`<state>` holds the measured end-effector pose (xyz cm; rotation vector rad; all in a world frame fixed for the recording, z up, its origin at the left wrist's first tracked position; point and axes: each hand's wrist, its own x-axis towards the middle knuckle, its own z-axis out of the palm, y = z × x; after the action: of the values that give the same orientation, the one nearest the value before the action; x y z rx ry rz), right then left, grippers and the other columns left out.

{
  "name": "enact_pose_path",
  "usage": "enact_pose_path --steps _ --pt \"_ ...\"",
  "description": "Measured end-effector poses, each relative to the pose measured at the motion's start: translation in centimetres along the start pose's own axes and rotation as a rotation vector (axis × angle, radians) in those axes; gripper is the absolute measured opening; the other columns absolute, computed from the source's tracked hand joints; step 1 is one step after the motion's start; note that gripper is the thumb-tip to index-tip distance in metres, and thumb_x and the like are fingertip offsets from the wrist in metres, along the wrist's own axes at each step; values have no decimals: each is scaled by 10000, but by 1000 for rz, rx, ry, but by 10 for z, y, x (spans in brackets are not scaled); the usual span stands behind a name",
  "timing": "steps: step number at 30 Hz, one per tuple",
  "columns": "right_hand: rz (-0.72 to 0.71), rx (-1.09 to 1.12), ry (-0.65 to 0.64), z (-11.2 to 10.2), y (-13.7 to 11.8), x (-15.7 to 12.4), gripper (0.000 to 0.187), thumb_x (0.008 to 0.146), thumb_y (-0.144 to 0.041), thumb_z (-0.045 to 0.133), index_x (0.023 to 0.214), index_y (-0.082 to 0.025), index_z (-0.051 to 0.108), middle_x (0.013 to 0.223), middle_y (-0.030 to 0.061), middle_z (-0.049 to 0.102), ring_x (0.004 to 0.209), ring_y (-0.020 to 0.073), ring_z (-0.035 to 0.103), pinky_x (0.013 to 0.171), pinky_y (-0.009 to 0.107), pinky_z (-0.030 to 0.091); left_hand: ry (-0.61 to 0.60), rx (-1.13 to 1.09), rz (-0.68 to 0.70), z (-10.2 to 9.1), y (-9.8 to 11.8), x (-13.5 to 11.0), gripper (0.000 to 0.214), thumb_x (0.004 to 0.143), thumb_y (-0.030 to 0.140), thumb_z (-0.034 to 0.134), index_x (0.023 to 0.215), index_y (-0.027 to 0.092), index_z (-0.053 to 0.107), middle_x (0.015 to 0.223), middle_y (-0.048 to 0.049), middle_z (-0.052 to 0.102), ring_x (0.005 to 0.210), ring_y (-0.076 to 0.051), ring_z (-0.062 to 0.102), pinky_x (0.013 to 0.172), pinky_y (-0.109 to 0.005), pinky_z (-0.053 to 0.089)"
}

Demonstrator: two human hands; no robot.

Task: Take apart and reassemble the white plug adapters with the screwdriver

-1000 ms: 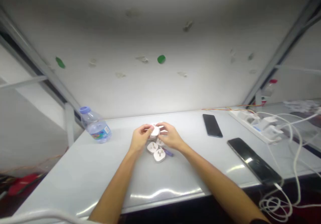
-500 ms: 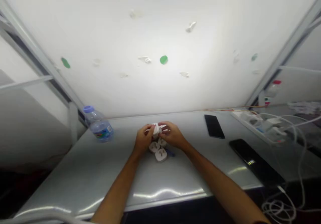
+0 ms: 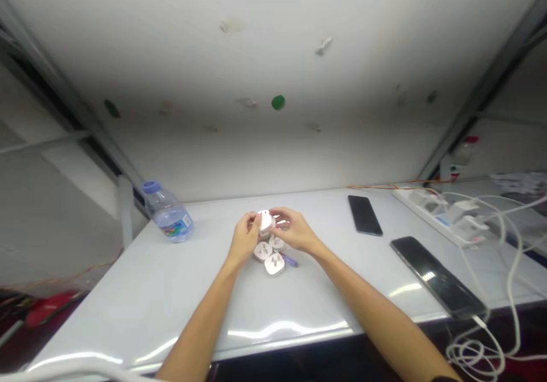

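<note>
The left hand point(image 3: 244, 236) and the right hand point(image 3: 294, 231) meet over the middle of the bench point(image 3: 325, 308), just above a small cluster of plugs. The left hand's fingers curl closed around a white plug point(image 3: 265, 220), holding it clear of the others. The right hand is half open, its fingers reaching to the plug's far side. They seem to touch it, although glare on the white plastic makes that hard to confirm.

Just beneath the hands, two white plugs point(image 3: 262, 251) point(image 3: 274, 264) lie face up with their pins showing, and a third white plug point(image 3: 276, 242) sits tucked against them. A small purple object point(image 3: 289, 260) pokes out beside the nearest one.

Farther out on the left stands a clear water bottle point(image 3: 168, 216) with a blue cap. To the right lie a black smartphone point(image 3: 364, 215) and a longer dark phone point(image 3: 436, 276), its white charging cable point(image 3: 472, 353) trailing over the bench edge into a loose coil. Beyond them, a white power strip point(image 3: 427, 211) carries several chargers against the pale wall point(image 3: 277, 159).
</note>
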<state>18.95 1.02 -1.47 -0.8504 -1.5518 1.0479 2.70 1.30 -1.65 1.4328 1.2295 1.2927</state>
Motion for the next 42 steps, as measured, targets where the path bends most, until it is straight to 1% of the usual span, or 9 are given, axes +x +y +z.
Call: enact_pose_path --steps 4,11,16,19,22,26,29,33,42 --pt "-16 21 -18 1 -1 -1 399 691 -204 714 1085 -188 655 1076 78 681 887 177 662 773 337 583 -13 6 32 3 1 -3 420 811 572 602 898 160 602 843 -59 674 690 -159 630 540 -238 486" --pt "-36 -9 -40 -3 -6 -2 344 719 -225 717 1059 -188 683 1096 75 684 867 159 662 771 315 578 -9 -79 -27 2 4 -3 485 755 589 660 945 145 618 872 -63 669 681 -156 620 523 -235 496" --pt "9 18 -18 -4 -6 0 371 661 -271 787 1008 -177 693 1063 74 695 810 149 657 726 299 583 -79 -7 4 3 9 -7 421 828 565 575 912 158 646 786 -26 639 598 -133 580 469 -214 460" --pt "37 30 -10 -5 -6 0 398 634 -308 817 987 -167 699 1014 73 703 786 150 654 720 305 584 -56 5 -10 4 8 -7 408 829 567 566 883 166 618 718 2 607 534 -127 559 433 -222 440" --pt "36 39 -6 -5 -7 0 397 622 -313 829 970 -168 702 997 69 701 781 150 652 727 313 586 -28 -2 -13 4 6 -6 401 824 567 571 869 169 591 730 2 613 511 -123 557 426 -231 440" --pt "15 55 -20 -5 -6 0 399 630 -303 825 984 -174 696 1003 71 693 785 159 653 724 330 591 -37 -53 -21 4 3 -5 407 818 568 585 887 167 572 692 -1 619 495 -126 563 419 -226 420" --pt "-13 49 -31 -5 -5 0 392 647 -299 814 1004 -195 691 1069 71 670 815 159 655 737 330 592 -41 -87 -44 6 1 -6 401 831 569 576 898 174 554 644 23 588 453 -110 531 404 -214 392" --pt "-35 26 -27 -5 -6 -1 339 692 -268 764 1013 -193 687 1113 74 650 839 150 658 735 303 585 -38 -88 -49 7 1 -6 387 845 569 562 898 188 523 666 35 572 439 -92 514 388 -202 377" --pt "4 8 -10 -5 -8 0 329 684 -233 728 1004 -172 684 1026 72 695 796 151 655 717 308 582 -65 -53 -71 8 5 -10 360 870 553 520 907 196 537 637 42 554 442 -108 522 388 -207 389"
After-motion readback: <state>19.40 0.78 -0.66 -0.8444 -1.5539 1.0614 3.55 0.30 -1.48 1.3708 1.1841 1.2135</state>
